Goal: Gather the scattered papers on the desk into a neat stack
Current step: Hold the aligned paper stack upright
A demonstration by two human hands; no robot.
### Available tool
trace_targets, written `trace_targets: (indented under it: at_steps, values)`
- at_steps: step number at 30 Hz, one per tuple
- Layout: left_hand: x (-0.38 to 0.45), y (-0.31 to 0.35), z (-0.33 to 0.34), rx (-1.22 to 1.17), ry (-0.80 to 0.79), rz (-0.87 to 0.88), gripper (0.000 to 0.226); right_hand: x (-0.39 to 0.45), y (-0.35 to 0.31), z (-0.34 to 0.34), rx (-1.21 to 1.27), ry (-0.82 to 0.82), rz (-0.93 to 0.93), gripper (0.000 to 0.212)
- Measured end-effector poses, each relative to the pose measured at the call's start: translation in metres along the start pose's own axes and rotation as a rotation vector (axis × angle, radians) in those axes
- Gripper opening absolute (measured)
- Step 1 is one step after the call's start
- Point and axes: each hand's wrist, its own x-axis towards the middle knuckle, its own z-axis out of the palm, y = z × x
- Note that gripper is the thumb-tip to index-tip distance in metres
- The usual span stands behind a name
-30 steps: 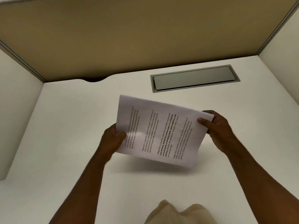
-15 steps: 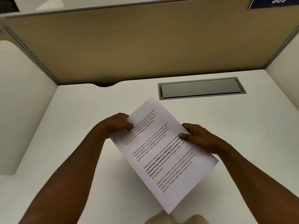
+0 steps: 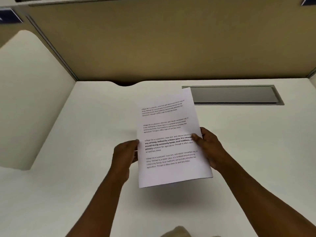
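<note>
I hold a stack of white printed papers (image 3: 169, 127) upright above the white desk (image 3: 85, 134), the text facing me and reading the right way up. My left hand (image 3: 125, 154) grips the stack's left edge near the middle. On the right edge my right hand (image 3: 207, 147) holds it, thumb lying over the printed lines. The sheets look aligned, with a slight second edge showing at the lower right corner. A shadow falls on the desk below the stack.
A grey recessed cable hatch (image 3: 234, 94) sits in the desk behind the papers. A tan partition wall (image 3: 162, 40) closes the back, with white side panels left (image 3: 30, 100) and right. A dark cable notch (image 3: 125, 84) cuts the desk's rear edge.
The stack has turned from sideways, through a diagonal tilt, to upright portrait. Both hands shifted along with it to its left and right edges, and the view has tilted upward.
</note>
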Motion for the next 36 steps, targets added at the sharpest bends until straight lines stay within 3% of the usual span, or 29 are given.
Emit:
trace_targets:
  at_steps: [12,16,22,36]
  values:
    - [0.114,0.017,-0.071,0.008,0.070,-0.045,0.018,0.091,0.003,0.115,-0.158,0.011,0.012,0.013]
    - [0.159,0.035,-0.099,-0.044,0.051,-0.075,0.015,0.128,0.001,0.152,-0.144,-0.025,0.062,0.021]
    - [0.224,0.053,-0.135,0.044,0.138,-0.094,0.004,0.185,0.008,0.209,-0.131,-0.091,0.129,0.018]
    - [0.331,0.067,-0.176,0.221,0.298,-0.110,0.007,0.274,0.023,0.289,-0.252,-0.106,0.147,0.008]
